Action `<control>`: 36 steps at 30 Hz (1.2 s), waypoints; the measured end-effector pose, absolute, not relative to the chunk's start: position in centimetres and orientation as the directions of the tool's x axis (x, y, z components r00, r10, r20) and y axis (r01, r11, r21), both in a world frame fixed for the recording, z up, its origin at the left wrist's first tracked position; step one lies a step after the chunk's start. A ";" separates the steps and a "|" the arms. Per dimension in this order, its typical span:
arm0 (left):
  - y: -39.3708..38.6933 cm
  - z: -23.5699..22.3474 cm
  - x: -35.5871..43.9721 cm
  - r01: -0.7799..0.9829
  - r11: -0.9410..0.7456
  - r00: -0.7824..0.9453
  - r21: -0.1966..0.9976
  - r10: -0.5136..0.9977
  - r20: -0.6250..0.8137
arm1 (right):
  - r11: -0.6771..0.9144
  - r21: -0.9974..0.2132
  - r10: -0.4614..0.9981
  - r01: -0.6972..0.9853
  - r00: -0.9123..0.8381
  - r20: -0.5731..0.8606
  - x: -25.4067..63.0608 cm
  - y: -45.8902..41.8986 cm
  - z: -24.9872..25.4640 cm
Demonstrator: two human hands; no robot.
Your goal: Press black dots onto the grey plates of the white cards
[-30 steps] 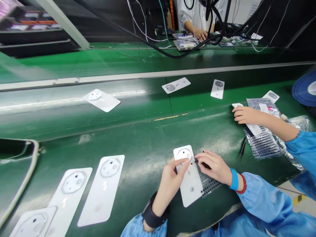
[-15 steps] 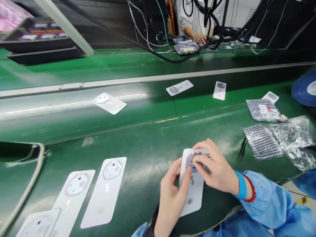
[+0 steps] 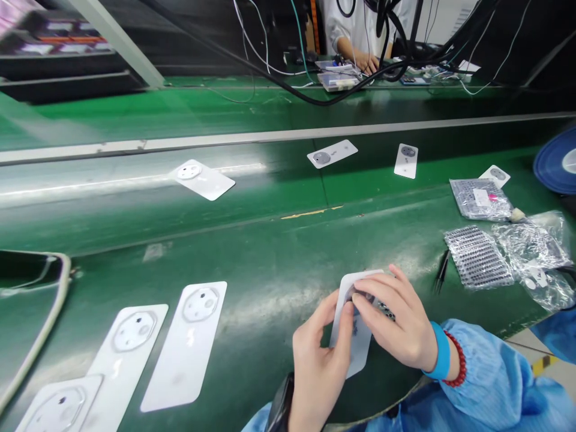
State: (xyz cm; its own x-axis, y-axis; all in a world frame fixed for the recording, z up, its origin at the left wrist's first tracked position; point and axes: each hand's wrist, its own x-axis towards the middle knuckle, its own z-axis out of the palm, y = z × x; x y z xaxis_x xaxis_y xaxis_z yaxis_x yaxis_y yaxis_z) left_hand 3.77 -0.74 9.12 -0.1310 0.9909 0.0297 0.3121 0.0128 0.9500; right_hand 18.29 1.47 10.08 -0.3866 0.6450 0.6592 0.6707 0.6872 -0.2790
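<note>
A white rectangular panel with rounded corners (image 3: 359, 354) is held tilted above the green surface. My left hand (image 3: 317, 354) grips its left edge, fingers behind and thumb on the front. My right hand (image 3: 398, 321) lies over the panel's round grey area, thumb and index fingertip pinched together there. Whatever those fingertips hold, if anything, is hidden. Beside the right hand shows part of a sheet with small dark dots (image 3: 387, 311), mostly covered. On the left lie similar white panels, the closest one (image 3: 184, 354) face up with a round recess at its top.
More panels (image 3: 333, 154) lie on the belt beyond. Black tweezers (image 3: 441, 272), a sheet of small dark parts (image 3: 479, 257) and clear plastic bags (image 3: 533, 243) sit at right. A blue reel (image 3: 558, 161) stands at the right edge. Across the line, a person's hand (image 3: 366, 62) works near hanging cables.
The held panel has tipped and shifted slightly right. My right hand has closed further over its round area, hiding more of it. The view has shifted a little.
</note>
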 end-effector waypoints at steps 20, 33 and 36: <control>-0.1 9.8 3.9 0.119 0.123 -0.244 0.985 0.966 -0.091 | 0.382 -0.859 0.919 0.340 -0.039 0.393 18.6 1.3 9.0; 0.0 9.5 3.9 -0.196 0.292 -0.268 0.936 0.903 -0.337 | -0.091 -0.959 0.976 -0.267 -0.216 -0.033 17.9 1.1 8.1; 0.0 9.1 4.3 -0.280 0.287 -0.242 0.916 0.902 -0.357 | -0.144 -0.942 0.974 -0.303 -0.211 -0.081 17.5 1.3 8.3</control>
